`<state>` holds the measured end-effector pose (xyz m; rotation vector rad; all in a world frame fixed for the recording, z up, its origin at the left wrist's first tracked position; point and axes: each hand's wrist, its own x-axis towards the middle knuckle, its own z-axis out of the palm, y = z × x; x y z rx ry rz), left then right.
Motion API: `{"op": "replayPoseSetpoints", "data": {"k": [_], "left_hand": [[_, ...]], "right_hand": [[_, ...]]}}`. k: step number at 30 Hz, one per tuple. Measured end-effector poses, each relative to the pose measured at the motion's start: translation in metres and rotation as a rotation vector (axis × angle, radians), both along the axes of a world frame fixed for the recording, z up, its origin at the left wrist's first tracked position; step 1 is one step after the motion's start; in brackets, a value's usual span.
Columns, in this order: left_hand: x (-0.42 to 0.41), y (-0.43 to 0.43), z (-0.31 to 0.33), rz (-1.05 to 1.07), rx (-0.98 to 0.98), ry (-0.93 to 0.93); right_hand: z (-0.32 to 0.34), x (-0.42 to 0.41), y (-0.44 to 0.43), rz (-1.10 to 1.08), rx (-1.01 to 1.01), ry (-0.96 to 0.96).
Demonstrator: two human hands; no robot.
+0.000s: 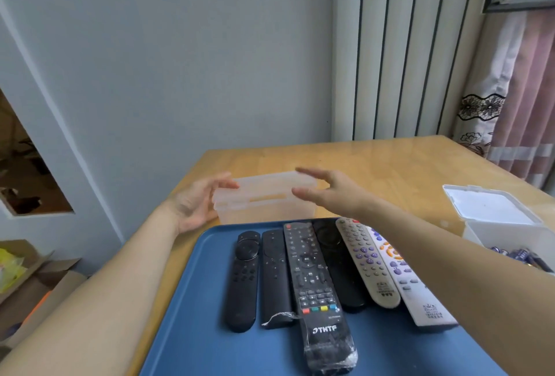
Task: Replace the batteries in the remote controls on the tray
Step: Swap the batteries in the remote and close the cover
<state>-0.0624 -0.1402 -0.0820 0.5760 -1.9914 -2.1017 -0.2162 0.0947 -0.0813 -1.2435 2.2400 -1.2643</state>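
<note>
Remotes (312, 279), seemingly six, on one tray (210, 330)

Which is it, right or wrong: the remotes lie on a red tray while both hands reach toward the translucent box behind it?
Wrong on colour: the head view shows a blue tray, not red. The remotes do lie on it, and the left hand and right hand reach toward the translucent box behind it.

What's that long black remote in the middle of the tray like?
The long black remote lies flat, buttons up, on the blue tray between other remotes. It has a red button at the far end, a red, green, yellow and blue row, white letters, and crinkly clear wrap round its near end. Nobody is holding it.
</note>
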Motion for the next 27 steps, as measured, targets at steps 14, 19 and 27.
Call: {"op": "replayPoseSetpoints", "data": {"k": [14,19,27], "left_hand": [[0.008,0.008,0.001,0.005,-1.219,-0.227],[0.008,0.023,-0.004,-0.015,-1.376,-0.286],[0.001,0.046,0.011,0.008,-1.294,-0.42]], "right_hand": [[-0.009,0.02,-0.017,-0.119,0.335,0.929],[-0.014,0.028,-0.015,-0.1,0.361,0.967],[0.02,0.02,0.037,-0.071,0.346,0.626]]}}
